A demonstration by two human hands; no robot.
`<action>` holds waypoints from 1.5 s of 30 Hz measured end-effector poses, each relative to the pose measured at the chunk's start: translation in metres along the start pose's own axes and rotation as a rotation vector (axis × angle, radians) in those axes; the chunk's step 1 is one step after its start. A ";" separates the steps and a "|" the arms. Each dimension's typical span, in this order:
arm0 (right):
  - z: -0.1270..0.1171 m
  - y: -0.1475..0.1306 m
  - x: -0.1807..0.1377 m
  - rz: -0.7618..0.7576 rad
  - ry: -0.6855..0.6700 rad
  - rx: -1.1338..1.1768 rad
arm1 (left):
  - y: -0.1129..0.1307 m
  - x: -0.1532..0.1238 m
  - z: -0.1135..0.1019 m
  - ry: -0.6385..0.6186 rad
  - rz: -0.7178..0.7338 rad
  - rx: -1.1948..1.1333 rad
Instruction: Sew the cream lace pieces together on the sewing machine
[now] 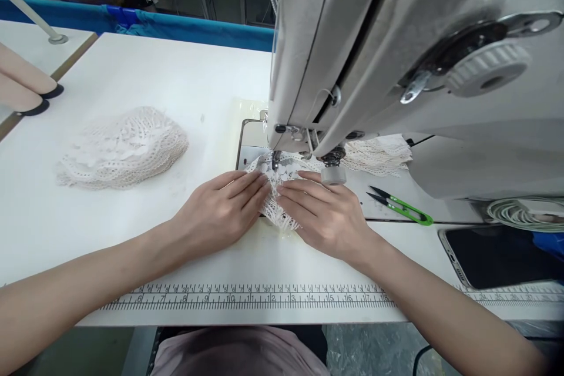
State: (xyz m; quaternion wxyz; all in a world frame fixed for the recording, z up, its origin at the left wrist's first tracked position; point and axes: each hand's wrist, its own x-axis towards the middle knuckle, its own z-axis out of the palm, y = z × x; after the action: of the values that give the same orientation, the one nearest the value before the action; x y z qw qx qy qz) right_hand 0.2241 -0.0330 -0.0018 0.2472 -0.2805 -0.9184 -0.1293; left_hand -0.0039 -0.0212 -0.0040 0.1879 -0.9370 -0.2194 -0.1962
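Observation:
White lace fabric (282, 215) lies under the presser foot (275, 160) of a sewing machine (308, 41). My left hand (222, 208) rests flat on the lace's left side, its fingers stretched toward the needle area. From the right, my right hand (328, 214) lies on the same lace with fingers extended, partly behind the machine's round grey knob (333, 174). Both hands press down on the fabric rather than wrap round it. Fingertips of the two hands are close together just in front of the foot. The needle tip itself is hard to make out.
A heap of white lace (126, 150) sits on the left of the table. More lace (379, 154) lies behind the machine head. Green thread snips (403, 207), a phone (497, 255) and coiled cord (524, 213) are at right. A printed ruler (251, 298) runs along the front edge.

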 end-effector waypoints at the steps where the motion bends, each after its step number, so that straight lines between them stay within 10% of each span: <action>1: 0.000 0.000 0.000 0.000 0.000 -0.003 | 0.000 0.000 0.000 0.004 -0.001 -0.003; 45: 0.011 0.000 -0.001 0.003 0.001 -0.145 | -0.004 0.003 0.005 0.024 -0.051 -0.085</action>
State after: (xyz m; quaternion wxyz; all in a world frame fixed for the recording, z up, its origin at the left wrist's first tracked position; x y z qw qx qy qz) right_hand 0.2206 -0.0288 -0.0113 0.2267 -0.2990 -0.9062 -0.1951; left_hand -0.0022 -0.0147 -0.0060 0.1455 -0.9359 -0.2325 -0.2211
